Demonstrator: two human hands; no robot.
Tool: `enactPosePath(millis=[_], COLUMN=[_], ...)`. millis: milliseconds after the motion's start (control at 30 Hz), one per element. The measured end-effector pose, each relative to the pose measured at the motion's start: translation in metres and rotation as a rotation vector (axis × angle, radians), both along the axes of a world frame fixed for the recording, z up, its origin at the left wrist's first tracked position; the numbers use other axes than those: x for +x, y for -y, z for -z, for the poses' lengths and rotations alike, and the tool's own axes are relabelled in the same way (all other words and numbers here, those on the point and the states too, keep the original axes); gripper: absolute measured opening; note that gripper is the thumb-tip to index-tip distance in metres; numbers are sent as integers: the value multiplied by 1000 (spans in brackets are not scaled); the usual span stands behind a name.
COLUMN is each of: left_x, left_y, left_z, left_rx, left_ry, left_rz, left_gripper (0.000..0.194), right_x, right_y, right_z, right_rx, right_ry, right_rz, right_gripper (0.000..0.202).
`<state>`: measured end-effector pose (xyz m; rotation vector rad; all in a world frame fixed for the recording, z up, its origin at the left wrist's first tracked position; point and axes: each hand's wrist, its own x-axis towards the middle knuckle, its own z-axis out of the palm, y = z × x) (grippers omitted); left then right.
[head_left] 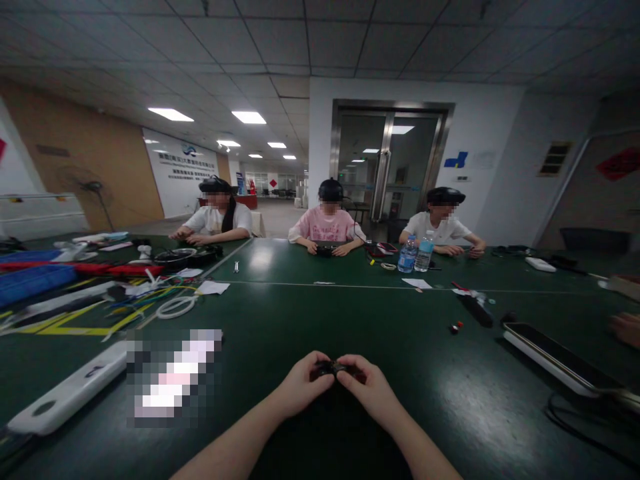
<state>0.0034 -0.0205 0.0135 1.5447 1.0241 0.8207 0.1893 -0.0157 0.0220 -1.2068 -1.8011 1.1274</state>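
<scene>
Between my two hands, just above the dark green table (pixel 320 320), is a small dark object (pixel 330 368) whose kind I cannot make out. My left hand (pixel 306 385) closes on its left side, thumb and fingers curled round it. From the other side my right hand (pixel 366 387) grips it, with the thumb tip close to the left thumb. Most of the object is hidden behind the fingers.
Left of my arms are a white power strip (pixel 75 387), a blue tray (pixel 35 283) and tangled cables. Two water bottles (pixel 416 253) stand toward the far side. At right lies a phone-like black slab (pixel 560 357). Three people (pixel 327 223) sit opposite; another person's hand (pixel 626 329) shows at right.
</scene>
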Motion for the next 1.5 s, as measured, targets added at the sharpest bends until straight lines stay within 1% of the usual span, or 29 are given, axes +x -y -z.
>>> enactPosePath(millis=[200, 333, 400, 500, 667, 867, 1000, 1100, 1267, 1400, 1500], left_x=[2, 3, 3, 4, 3, 0, 0, -1, -5, -7, -7], left_y=[7, 10, 10, 11, 11, 7, 3, 2, -1, -2, -1], left_z=[-14, -20, -21, -22, -20, -12, -9, -8, -4, -1, -4], left_rx=[-2, -12, -6, -17, -14, -19, -49, -70, -77, -64, -58], left_ry=[-38, -50, -57, -67, -54, -47, -57, -28, 8, 9, -11], left_rz=[-16, -21, -30, -37, -63, -51, -16, 13, 47, 53, 59], left_gripper=[31, 32, 33, 33, 35, 38, 43, 45, 46, 45, 44], right_x=[3, 3, 4, 6, 15, 30, 38, 42, 44, 44, 43], right_y=[-4, -6, -7, -9, -16, -24, -27, -29, -26, -24, -22], right_z=[7, 9, 10, 10, 10, 6, 7, 7, 0, -4, -4], right_rx=[-3, 2, 7, 4, -7, -30, -7, 34, 85, 92, 83], right_ry=[-4, -14, -30, -92, -244, -368, -413, -472, -506, -513, -480], right_rz=[-21, -20, 2, 76, 234, 438, 552, 621, 666, 664, 626], right_gripper=[28, 27, 28, 34, 37, 49, 46, 42, 40, 40, 40])
